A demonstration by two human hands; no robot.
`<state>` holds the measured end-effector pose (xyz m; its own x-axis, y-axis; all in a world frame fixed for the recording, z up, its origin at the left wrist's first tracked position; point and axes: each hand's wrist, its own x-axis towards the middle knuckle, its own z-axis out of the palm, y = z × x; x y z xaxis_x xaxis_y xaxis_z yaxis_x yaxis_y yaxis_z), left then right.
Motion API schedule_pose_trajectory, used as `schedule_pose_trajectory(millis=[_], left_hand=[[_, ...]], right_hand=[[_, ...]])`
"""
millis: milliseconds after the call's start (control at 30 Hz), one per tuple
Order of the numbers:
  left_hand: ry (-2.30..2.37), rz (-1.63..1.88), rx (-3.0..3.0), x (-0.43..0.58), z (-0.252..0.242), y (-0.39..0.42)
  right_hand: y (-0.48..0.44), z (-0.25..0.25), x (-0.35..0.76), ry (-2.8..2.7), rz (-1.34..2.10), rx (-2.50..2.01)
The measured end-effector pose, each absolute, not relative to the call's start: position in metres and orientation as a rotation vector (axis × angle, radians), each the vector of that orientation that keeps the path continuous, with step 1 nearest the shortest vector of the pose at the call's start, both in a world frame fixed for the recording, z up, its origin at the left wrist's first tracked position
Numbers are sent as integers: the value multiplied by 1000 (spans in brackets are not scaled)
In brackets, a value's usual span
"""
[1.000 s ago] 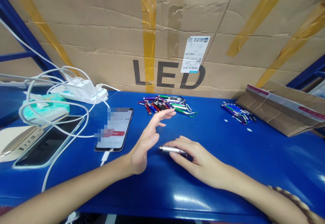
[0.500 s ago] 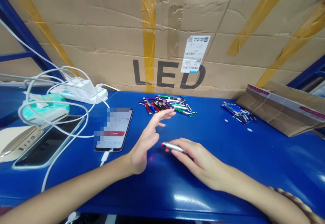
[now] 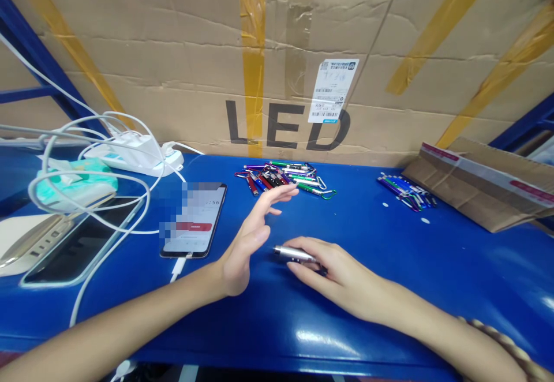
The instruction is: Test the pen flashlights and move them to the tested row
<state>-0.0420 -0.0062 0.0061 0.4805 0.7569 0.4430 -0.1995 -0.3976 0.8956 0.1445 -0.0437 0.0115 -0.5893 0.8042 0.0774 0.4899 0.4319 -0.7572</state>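
A silver laser pointer (image 3: 295,254) lies in my right hand (image 3: 341,278), its front end aimed left toward my other palm; no light shows at its tip. The right thumb is drawn slightly off the side of the barrel, and the rear end is partly hidden by the fingers. My left hand (image 3: 251,243) is raised on its edge, fingers stretched out and apart from the pointer, holding nothing. Beyond the left fingertips is a pile of coloured laser pointers (image 3: 277,177) with small carabiner clips. A second group of mostly blue pointers (image 3: 407,191) lies at the right.
A phone (image 3: 193,220) on a charging cable lies left of my hands. Farther left are a second phone (image 3: 82,243), a tissue pack (image 3: 78,183), a power strip (image 3: 142,157) and looped white cables. A paper bag (image 3: 480,188) stands right; a large cardboard box (image 3: 186,70) backs the blue table.
The red glow at the pointer's tip and the red dot near my left wrist are gone. My right thumb has shifted back off the barrel. The left hand has hardly moved.
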Motion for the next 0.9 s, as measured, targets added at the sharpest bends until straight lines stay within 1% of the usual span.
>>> schedule_pose_trajectory(millis=[500,900], left_hand=[[513,1123,1668,-43,7,-8],[466,1093,1725,-45,5,-8]], right_hand=[[-44,10,145,-2352,842,-1127],[-42,13,146,-2424,713,-1043]])
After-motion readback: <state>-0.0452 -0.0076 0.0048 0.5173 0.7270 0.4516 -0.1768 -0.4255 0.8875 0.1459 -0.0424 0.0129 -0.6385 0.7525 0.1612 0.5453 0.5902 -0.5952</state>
